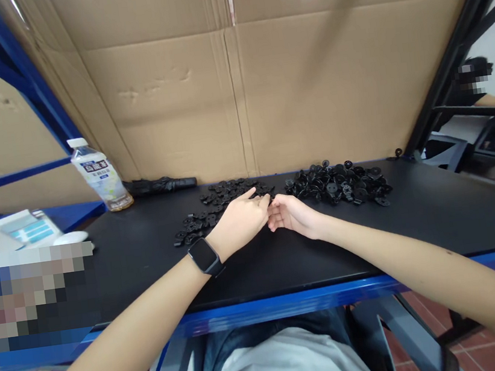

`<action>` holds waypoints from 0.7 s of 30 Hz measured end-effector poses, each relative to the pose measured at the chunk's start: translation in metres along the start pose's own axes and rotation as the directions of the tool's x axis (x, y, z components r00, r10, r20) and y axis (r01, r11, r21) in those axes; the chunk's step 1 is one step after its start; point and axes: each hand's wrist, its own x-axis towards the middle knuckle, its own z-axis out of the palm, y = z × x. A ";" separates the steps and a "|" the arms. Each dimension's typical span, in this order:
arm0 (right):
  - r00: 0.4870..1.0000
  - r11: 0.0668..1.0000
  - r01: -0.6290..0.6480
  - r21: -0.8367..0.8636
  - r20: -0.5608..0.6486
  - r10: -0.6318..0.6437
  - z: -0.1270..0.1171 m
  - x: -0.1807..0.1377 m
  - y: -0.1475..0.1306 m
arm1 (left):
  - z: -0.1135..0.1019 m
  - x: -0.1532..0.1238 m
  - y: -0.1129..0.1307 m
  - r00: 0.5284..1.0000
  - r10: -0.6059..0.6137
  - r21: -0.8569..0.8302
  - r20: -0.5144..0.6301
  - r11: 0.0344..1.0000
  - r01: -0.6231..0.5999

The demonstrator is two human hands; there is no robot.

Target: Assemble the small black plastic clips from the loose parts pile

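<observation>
Over the middle of the black tabletop, my left hand (246,217), with a dark smartwatch (204,256) on its wrist, and my right hand (296,215) meet at the fingertips. The left fingers bend toward the right hand, with one finger sticking out. My right hand is curled, thumb on top. Something small and dark shows between the fingertips, too hidden to name. Behind the left hand lies a spread of small black plastic parts (225,193), partly covered by that hand. Beyond the right hand is a heaped pile of round black discs with holes (338,183).
A labelled drink bottle (103,177) stands at the back left beside a folded black umbrella (163,185). White boxy items (20,230) sit at far left. A cardboard wall (172,98) closes the back. The table's blue front edge (281,304) is near my body. Another person (473,82) is at far right.
</observation>
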 end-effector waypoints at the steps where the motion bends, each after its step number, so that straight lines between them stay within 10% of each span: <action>1: 1.000 1.000 0.000 -0.004 -0.003 0.000 0.000 0.000 0.000 | 0.000 0.000 0.000 1.000 -0.003 0.007 0.008 1.000 0.003; 21: 1.000 0.996 0.003 -0.094 0.004 -0.003 0.003 -0.003 0.000 | 0.003 0.000 0.006 1.000 0.006 0.058 -0.029 0.998 -0.004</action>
